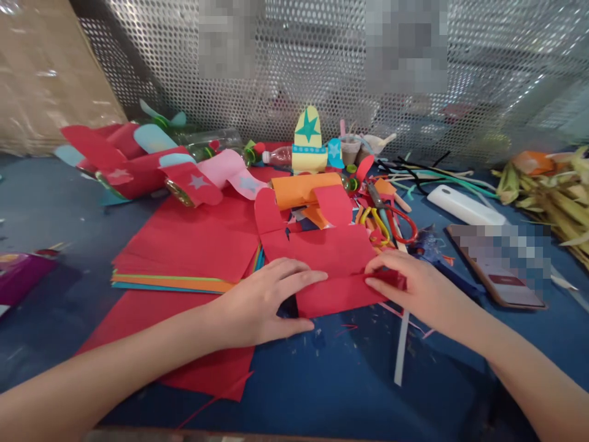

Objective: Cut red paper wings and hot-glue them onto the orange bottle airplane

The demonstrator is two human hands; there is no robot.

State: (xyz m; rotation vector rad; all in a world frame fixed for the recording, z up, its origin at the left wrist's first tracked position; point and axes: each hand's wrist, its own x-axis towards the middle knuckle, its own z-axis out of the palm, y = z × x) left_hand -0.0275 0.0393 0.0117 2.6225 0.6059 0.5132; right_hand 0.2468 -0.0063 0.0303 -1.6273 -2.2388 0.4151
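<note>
- The left hand (271, 301) is at the centre of the frame, its thumb and fingers spread apart; the fingertips rest on the left part of the red sheet (335, 298), and the thumb reaches past its lower left edge.
- The right hand (407, 276), right of centre, has thumb and forefinger clamped on the red sheet's right edge.
- The red sheet lies in the middle of the frame, thin, matte and paper-like, with a crease or overlap line running across it.
- Left of centre, a paper stack (193, 239) shows red on top with green, orange and blue layers along its near edge; a loose red sheet of paper juts from under it toward the lower left.
- Above the red sheet lies a curved orange paper roll (304, 189); behind it stands a rounded yellow cutout (307, 156) bearing a green star.
- At centre right, red-handled scissors (405, 224) lie among scraps, close above the right hand; a flat phone (501, 270) sits farther right.
- Below the red sheet, the smooth blue worktop (340, 387) runs to its front edge, with small shreds and a narrow white strip (401, 353) beneath the right hand.
- A perforated metal panel (299, 55) bounds the back.
</note>
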